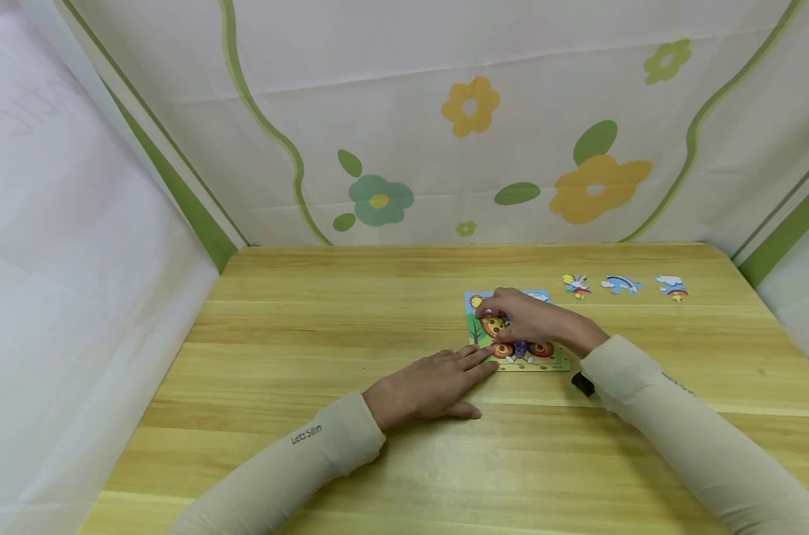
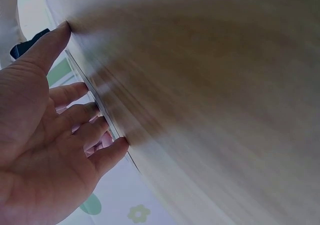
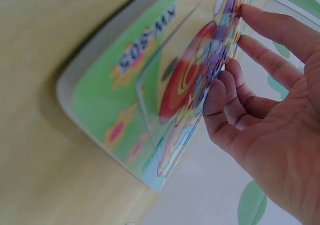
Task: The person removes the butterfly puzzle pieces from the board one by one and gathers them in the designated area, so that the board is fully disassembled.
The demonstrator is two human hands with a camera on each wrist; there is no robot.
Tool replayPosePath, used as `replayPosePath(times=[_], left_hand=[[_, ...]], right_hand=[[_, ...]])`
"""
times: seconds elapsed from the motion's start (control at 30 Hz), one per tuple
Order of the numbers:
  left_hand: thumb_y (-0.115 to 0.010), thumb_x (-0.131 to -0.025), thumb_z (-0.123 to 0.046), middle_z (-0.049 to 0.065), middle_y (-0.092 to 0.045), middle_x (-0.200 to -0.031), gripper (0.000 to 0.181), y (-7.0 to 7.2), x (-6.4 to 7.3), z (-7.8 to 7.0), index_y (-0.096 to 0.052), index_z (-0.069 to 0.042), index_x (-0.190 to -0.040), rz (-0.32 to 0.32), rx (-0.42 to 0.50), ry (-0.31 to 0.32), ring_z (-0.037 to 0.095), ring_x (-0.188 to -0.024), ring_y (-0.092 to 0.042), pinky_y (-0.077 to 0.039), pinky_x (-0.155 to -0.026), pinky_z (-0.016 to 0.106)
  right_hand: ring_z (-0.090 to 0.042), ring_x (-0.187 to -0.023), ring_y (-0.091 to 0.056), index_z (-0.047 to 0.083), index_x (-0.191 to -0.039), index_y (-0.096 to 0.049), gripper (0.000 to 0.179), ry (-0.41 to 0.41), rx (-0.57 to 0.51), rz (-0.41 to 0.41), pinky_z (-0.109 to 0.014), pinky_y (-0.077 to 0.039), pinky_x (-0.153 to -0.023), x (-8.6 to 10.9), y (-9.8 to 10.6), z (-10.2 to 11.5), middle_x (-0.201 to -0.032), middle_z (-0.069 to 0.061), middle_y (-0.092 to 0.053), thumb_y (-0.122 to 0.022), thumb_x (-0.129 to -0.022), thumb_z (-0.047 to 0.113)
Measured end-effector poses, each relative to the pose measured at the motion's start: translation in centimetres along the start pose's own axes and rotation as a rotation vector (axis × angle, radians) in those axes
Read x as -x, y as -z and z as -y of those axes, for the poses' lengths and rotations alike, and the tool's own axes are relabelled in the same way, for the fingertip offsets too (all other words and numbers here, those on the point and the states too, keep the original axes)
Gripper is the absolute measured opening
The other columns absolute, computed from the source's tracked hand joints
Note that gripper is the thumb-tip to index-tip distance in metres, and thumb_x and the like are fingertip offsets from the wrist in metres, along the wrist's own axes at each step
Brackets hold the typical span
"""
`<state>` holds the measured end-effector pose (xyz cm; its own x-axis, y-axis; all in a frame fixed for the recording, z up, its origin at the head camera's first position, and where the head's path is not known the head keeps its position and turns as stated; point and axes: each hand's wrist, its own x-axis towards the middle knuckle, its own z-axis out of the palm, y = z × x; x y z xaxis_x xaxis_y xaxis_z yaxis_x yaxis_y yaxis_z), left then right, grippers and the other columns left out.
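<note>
A jigsaw puzzle board (image 1: 559,362) with a butterfly picture lies on the wooden table; the right wrist view shows its rounded corner and green border (image 3: 95,107). My right hand (image 1: 527,316) is over its upper left part, thumb and index finger on either side of a spotted wing puzzle piece (image 1: 492,325), pinching it at the board. Other fingers of this hand (image 3: 280,100) bend against the picture. My left hand (image 1: 437,383) lies with extended fingers on the board's lower left corner, thumb apart on the table. Seen from the left wrist, its fingertips (image 2: 117,147) touch the board's edge.
Three loose puzzle pieces lie in a row at the back right: one with a balloon shape (image 1: 576,285), a rainbow one (image 1: 621,284) and a cloud one (image 1: 671,287). A small black object (image 1: 583,384) is beside the right cuff. Flowered fabric (image 1: 404,134) hangs behind the table (image 1: 324,312).
</note>
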<state>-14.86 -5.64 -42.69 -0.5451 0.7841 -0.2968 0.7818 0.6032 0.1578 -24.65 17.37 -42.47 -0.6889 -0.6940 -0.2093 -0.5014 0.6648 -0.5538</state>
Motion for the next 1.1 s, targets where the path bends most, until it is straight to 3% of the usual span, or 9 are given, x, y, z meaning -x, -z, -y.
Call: replayPosePath(times=[0.3, 0.6, 1.1], left_hand=[[-0.049, -0.107, -0.054, 0.002, -0.016, -0.177, 0.076, -0.02, -0.03, -0.02, -0.022, -0.018, -0.169, 0.001, 0.001, 0.003, 0.020, -0.164, -0.018, -0.030, -0.129, 0.042], [-0.051, -0.107, -0.053, 0.003, -0.018, -0.177, 0.076, 0.03, -0.05, -0.03, -0.024, -0.017, -0.169, -0.006, 0.012, 0.000, 0.022, -0.164, -0.019, -0.030, -0.129, 0.043], [-0.049, -0.108, -0.053, 0.002, -0.015, -0.177, 0.076, 0.02, 0.03, 0.01, -0.022, -0.018, -0.169, 0.001, 0.011, 0.006, 0.020, -0.164, -0.018, -0.029, -0.129, 0.042]], right_hand=[[-0.021, -0.093, -0.054, 0.006, -0.135, -0.068, 0.043, 0.019, 0.013, 0.002, -0.036, -0.050, -0.078, -0.02, 0.07, -0.19, -0.108, -0.011, -0.061, -0.077, -0.092, 0.004], [-0.023, -0.097, -0.055, 0.008, -0.134, -0.068, 0.044, 0.028, 0.035, 0.001, -0.041, -0.052, -0.082, 0.02, 0.06, -0.28, -0.113, -0.012, -0.062, -0.077, -0.092, 0.005], [-0.022, -0.096, -0.056, 0.010, -0.134, -0.065, 0.044, 0.013, 0.026, 0.027, -0.038, -0.052, -0.079, -0.12, 0.31, 0.02, -0.115, -0.013, -0.059, -0.078, -0.092, 0.005]])
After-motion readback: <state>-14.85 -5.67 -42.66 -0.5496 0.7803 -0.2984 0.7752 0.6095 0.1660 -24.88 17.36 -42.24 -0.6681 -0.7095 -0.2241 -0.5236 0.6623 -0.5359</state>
